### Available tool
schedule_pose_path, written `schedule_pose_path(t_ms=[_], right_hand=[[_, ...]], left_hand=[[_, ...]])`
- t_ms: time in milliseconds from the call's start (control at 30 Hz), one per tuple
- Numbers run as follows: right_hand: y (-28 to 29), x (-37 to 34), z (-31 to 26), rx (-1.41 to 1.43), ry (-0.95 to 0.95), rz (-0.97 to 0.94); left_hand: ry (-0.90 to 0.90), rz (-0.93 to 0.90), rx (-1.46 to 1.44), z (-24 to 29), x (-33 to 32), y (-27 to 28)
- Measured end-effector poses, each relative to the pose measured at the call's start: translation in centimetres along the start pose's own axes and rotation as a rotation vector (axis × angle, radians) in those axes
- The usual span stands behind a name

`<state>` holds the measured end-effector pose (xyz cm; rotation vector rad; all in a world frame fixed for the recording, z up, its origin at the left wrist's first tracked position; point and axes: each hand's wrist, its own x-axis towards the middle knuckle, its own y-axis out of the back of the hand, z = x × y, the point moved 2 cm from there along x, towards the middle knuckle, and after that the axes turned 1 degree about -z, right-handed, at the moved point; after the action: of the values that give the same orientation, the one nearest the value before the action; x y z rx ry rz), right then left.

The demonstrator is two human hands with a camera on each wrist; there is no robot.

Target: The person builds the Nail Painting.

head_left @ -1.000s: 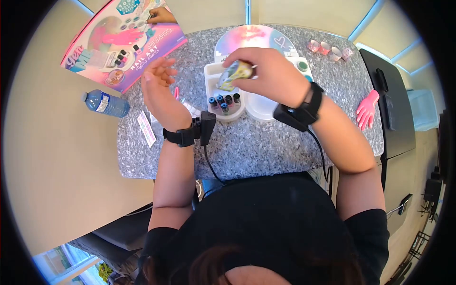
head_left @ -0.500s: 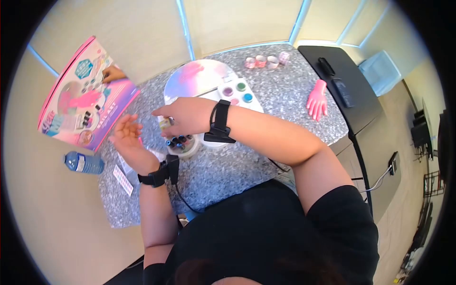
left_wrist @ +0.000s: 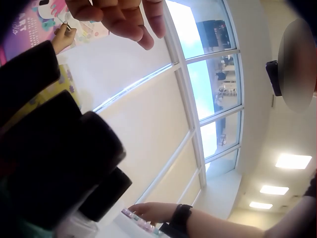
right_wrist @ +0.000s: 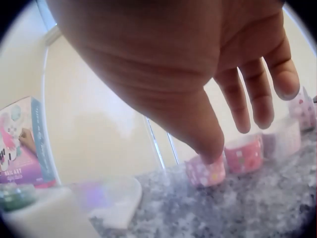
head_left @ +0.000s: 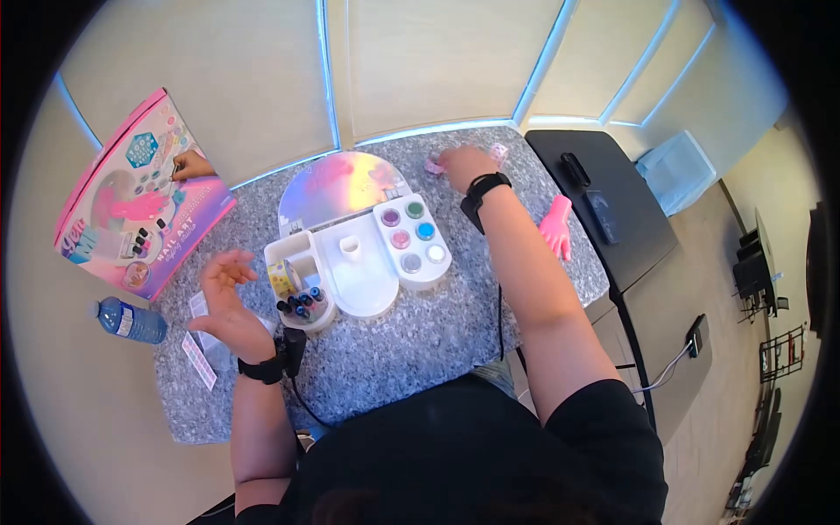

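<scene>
My right hand (head_left: pixel 467 168) reaches to the back of the table, over a short row of pink patterned tape rolls. In the right wrist view its thumb overlaps the nearest pink roll (right_wrist: pixel 207 174), and the other fingers hang over a second pink roll (right_wrist: pixel 243 154) and a paler one (right_wrist: pixel 281 139). My left hand (head_left: pixel 232 302) is raised palm up beside the white tray (head_left: pixel 367 302), fingers loosely bent and holding nothing. A yellow patterned roll (head_left: pixel 281 278) sits in the tray's left compartment, behind several small polish bottles (head_left: pixel 302 304).
Several glitter pots (head_left: pixel 401 238) fill the tray's right side. The nail art box (head_left: pixel 144 206) and a water bottle (head_left: pixel 131 321) stand left. A sticker sheet (head_left: pixel 199 360) lies near my left wrist. A pink model hand (head_left: pixel 556 227) lies at the right edge.
My right hand has let go of the yellow patterned roll in the tray's left compartment and moved right to the pink rolls. My left hand stays raised and empty. The head view has shifted.
</scene>
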<state>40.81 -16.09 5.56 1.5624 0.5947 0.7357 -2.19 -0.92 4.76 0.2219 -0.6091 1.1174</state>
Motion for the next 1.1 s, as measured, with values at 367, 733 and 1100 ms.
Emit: schedule_pose_path(t_ms=[367,733,1100], right_hand=[[8.0,-10.3,-5.3,0.737,0.258,0.123],[3.2,-26.2,-10.6,0.269,0.705,0.075],[7.6,-26.6,-11.7,0.578,0.725,0.220]], left_hand=[[-0.110,0.051,-0.006,1.7,-1.1,-0.2],[0.155,-0.599,-0.045,4.9,-2.8,-3.8],[-0.329,-0.892,0.423,7.5,-3.8,-6.5]])
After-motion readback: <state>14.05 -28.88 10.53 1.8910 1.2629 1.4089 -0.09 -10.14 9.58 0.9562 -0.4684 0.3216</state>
